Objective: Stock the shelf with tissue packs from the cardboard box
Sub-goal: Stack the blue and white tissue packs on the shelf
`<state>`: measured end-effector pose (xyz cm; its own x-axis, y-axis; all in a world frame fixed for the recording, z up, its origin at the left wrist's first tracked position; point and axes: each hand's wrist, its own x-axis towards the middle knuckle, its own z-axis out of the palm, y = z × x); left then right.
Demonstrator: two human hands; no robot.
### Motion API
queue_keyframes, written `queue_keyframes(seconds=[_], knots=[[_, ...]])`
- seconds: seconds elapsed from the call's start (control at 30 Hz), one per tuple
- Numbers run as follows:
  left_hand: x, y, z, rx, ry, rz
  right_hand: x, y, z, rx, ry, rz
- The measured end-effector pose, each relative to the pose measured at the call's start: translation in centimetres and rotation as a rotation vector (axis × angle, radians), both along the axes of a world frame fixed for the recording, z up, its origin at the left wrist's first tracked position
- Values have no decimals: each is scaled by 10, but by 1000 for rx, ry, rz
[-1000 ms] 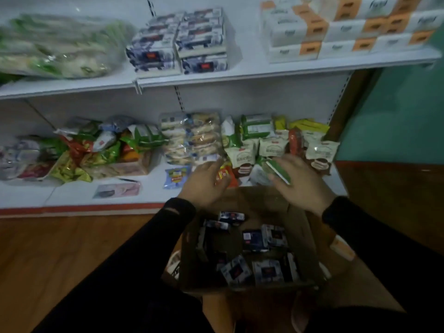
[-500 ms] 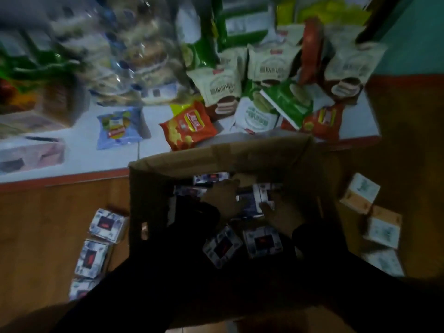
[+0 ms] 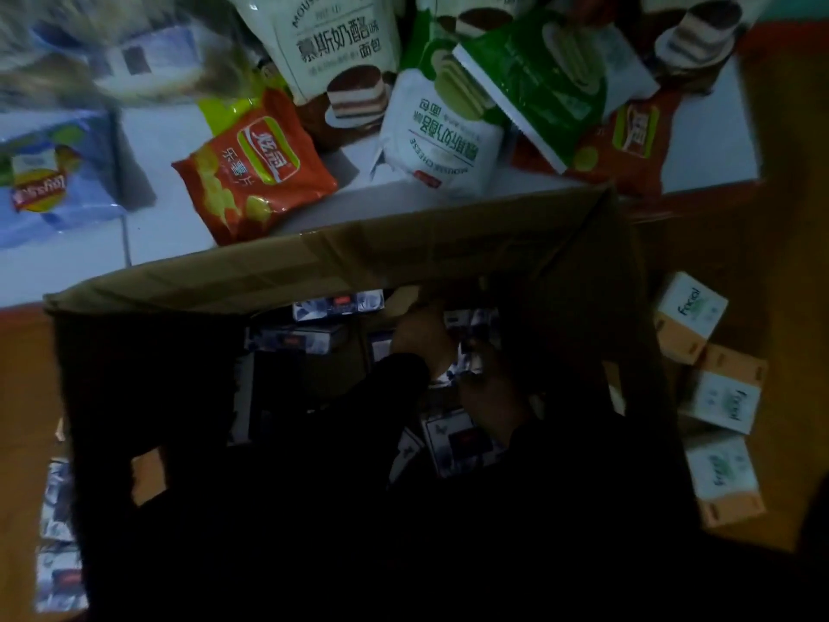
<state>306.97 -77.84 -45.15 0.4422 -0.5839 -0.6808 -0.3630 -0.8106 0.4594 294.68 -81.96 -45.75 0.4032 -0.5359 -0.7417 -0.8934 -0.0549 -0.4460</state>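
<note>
Both hands are deep in the cardboard box. My left hand and right hand reach among the tissue packs, but it is too dark and I cannot tell what they hold. I see white and blue packs with a red label, lying flat and pointing different ways. Orange and white packs sit on the floor to the right.

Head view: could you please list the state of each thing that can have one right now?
cardboard box: open, flap up, part full of tissue packs
left hand: down inside the box among the packs, grip too dark to tell
right hand: inside the box, grip unclear
orange chip bag: sealed, lying flat on the shelf
orange-and-white tissue packs: wrapped, on the floor right of the box
</note>
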Motion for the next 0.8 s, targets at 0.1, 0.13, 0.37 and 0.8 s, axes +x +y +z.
queue_keyframes(seconds=[0.1, 0.13, 0.37, 0.8], knots=[[1, 16, 24, -124, 50, 171, 2, 4, 17, 25, -43, -69], [3, 23, 37, -198, 81, 207, 0, 4, 22, 23, -31, -77], [23, 76, 167, -332, 147, 298, -3, 7, 145, 88, -319, -166], [31, 132, 486, -654, -740, -80, 44, 10, 448, 101, -966, -222]])
